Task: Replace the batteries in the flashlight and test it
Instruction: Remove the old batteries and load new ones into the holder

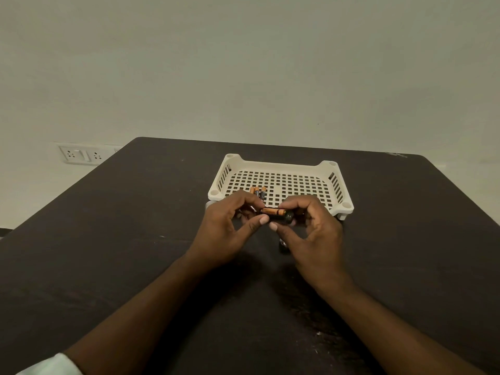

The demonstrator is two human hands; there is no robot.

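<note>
Both my hands hold a small black battery holder point(284, 217) with an orange-and-black battery point(273, 211) lying in it, just above the dark table point(135, 239). My left hand point(230, 228) pinches its left end between thumb and fingers. My right hand point(311, 228) pinches the right end, thumb underneath. Two more orange-and-black batteries point(259, 192) lie in the front left of the white perforated tray point(324, 169), just beyond my fingers. A small dark part point(283, 244), partly hidden by my right hand, sits on the table below it; the flashlight body is not clearly visible.
The tray stands at the table's far middle, close behind my hands. A wall socket plate point(78, 154) is on the wall at the far left. A white sleeve edge point(54, 365) shows at the bottom left.
</note>
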